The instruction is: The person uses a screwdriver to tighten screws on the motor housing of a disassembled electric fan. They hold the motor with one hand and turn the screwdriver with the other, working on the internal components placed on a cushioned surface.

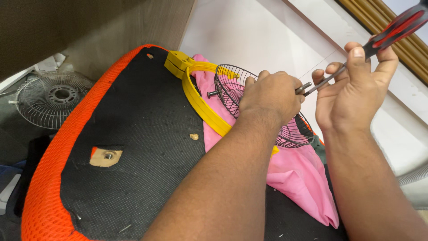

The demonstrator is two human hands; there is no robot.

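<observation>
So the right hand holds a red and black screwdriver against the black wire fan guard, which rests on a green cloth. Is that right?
Not quite: the head view shows the cloth is pink, not green. The rest holds: the right hand holds the red and black screwdriver against the black wire fan guard.

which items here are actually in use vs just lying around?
In use:
left hand
right hand
screwdriver, red and black handle
black wire fan guard
yellow ring

Lying about:
pink cloth
orange and black cushion
grey fan grille on the floor
</observation>
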